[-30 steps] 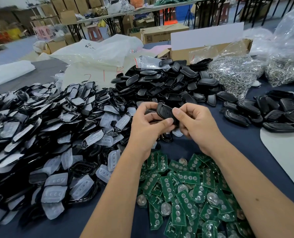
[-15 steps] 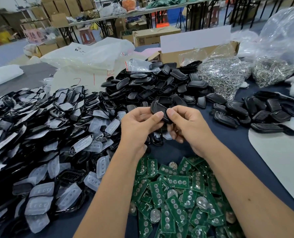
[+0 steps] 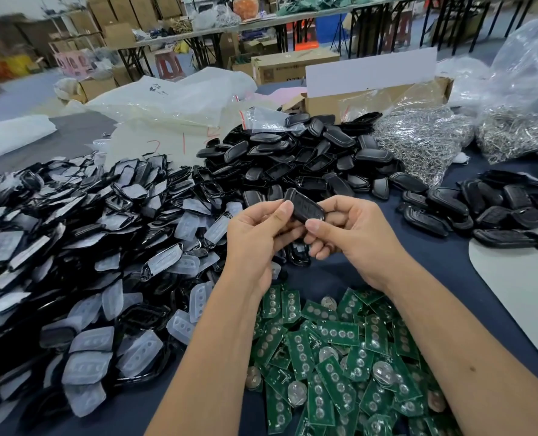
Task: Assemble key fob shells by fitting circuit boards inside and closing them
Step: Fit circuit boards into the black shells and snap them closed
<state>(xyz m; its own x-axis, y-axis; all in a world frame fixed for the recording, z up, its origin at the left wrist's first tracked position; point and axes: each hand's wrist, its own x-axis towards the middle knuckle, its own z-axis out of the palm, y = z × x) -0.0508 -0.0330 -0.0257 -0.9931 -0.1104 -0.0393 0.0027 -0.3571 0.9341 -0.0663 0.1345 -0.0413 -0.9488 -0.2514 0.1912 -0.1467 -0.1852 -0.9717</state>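
A black key fob shell (image 3: 304, 206) is held above the table between both hands. My left hand (image 3: 256, 237) pinches its left end with thumb on top. My right hand (image 3: 352, 236) grips its right end, thumb pressed on the near edge. Below the hands lies a heap of green circuit boards (image 3: 340, 357) with coin cells. A large pile of black front shells with clear rubber button pads (image 3: 88, 262) fills the left. Behind the hands sits a mound of black back shells (image 3: 299, 158). Whatever is inside the held shell is hidden.
Closed black fobs (image 3: 497, 209) are heaped at the right, beside a white sheet (image 3: 519, 287). Bags of metal key rings (image 3: 425, 140) and a cardboard box (image 3: 374, 96) stand at the back right. Clear plastic bags (image 3: 173, 99) lie behind the piles on the dark blue table (image 3: 434, 265).
Both hands keep hold of the same shell. My right thumb has slid down to the shell's near edge and my left thumb sits higher on its left end. The head tilted slightly.
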